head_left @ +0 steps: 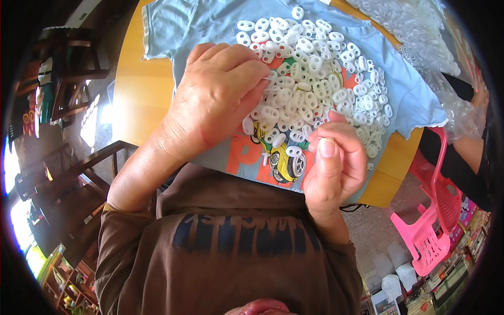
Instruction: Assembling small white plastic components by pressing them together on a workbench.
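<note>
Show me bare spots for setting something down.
Bare: the wooden tabletop left of the blue shirt; also the sleeve bordering it. Crowded: the shirt's middle, heaped with white two-holed pieces by the left hand and right hand.

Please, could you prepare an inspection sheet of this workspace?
Surface: wooden table, partly covered by a light blue T-shirt with a printed yellow car.
Job's things: many white two-hole plastic pieces, heaped loosely on the T-shirt.
Clutter: transparent plastic bag with whitish contents, at the far right.
Hands: left hand at the heap's left side, fingertips hidden; right hand by its near right edge, fingers curled; whether either holds a piece, unclear.
Cables: apparently a black cable below the table's near right edge.
Surroundings: pink plastic chair and another person's forearm at right; dark wooden chairs at left.
</note>
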Motion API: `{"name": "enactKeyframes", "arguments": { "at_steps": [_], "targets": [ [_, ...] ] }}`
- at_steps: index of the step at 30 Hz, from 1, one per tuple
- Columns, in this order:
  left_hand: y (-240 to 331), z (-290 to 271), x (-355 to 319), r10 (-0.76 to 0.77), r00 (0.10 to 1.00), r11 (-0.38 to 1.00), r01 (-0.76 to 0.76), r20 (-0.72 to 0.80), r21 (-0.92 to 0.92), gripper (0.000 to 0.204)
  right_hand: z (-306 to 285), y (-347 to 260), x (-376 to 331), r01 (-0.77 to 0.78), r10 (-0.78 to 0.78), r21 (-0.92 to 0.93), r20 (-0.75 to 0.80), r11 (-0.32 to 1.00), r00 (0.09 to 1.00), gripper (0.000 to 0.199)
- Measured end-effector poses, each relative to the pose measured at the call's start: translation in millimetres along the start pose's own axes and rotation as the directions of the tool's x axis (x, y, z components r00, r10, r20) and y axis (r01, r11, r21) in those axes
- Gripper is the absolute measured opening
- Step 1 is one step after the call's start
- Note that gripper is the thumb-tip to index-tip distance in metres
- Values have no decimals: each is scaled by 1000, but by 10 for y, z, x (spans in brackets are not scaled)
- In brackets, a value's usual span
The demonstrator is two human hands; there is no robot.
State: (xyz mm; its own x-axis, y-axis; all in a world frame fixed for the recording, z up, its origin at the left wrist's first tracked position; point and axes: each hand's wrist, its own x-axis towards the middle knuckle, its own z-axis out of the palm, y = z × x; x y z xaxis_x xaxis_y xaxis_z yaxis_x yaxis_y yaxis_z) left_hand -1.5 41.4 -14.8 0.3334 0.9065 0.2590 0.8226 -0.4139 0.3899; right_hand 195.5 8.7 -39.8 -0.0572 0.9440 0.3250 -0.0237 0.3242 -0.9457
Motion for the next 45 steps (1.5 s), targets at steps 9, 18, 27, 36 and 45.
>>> {"name": "enactKeyframes", "arguments": {
  "at_steps": [9,18,27,36,45],
  "targets": [
    [-45,5,12,20,999,1000,-20,-43,-2,15,16,0,-9,14,-14,-13,22,1000,1000,9],
    [-128,133,245,56,997,995,-50,-61,87,13,0,12,-15,9,-10,13,29,1000,1000,10],
    [-101,174,352,38,998,993,-32,-48,115,16,-8,21,-31,12,-13,28,26,1000,1000,10],
    [-95,161,406,95,995,982,-88,-31,167,14,39,-68,-83,-112,115,73,-41,991,993,12],
    [223,-158,36,-157,984,786,179,90,-591,8,43,-121,29,24,-26,94,17,995,1000,12]
  ]
}}
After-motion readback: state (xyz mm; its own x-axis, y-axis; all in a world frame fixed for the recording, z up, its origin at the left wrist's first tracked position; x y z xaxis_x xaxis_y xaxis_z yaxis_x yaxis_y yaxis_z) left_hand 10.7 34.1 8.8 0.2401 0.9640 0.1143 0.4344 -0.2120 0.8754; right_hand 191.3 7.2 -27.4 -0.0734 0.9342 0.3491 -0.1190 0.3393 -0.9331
